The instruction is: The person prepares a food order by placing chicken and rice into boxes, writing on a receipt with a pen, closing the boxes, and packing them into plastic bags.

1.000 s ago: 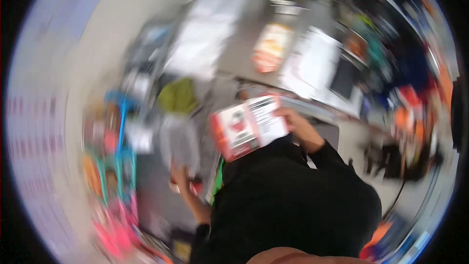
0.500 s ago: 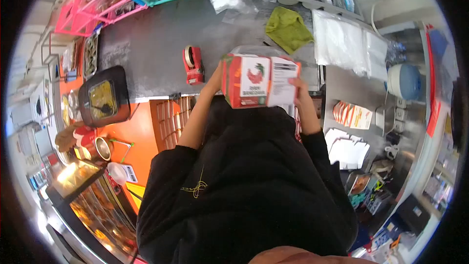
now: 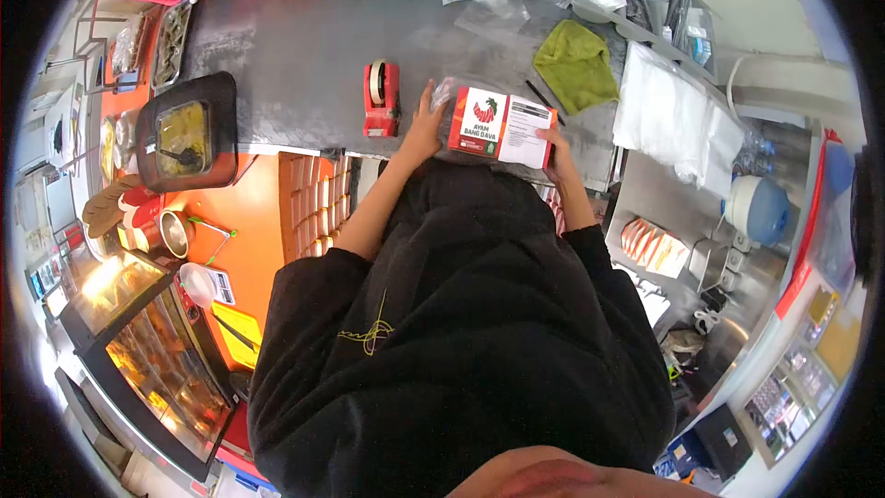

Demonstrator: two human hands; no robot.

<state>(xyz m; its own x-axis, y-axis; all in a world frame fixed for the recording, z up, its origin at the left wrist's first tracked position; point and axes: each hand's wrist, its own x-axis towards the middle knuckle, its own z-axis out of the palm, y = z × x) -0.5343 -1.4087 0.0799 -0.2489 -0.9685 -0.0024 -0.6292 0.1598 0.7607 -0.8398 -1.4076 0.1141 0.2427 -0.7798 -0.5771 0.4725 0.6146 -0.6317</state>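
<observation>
While one right hand (image 3: 557,149) clamps fingers on one red-and-white rectangular box (image 3: 502,127), one left hand (image 3: 424,132) is beside it | left fingers: cannot tell; one red tape dispenser (image 3: 383,112)

Black top (image 3: 498,332), loose and creased; sleeves (image 3: 318,286) black, wide, elbow-length; marking (image 3: 372,334) at left front, thin yellow looping lines.

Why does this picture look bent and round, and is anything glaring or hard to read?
Head view: straight edges bow and the corners are black, probably a very wide lens; head view: bright glare washes out one corner of the display case; head view: the red-and-white box has readable large lettering, but its small print is illegible.
</observation>
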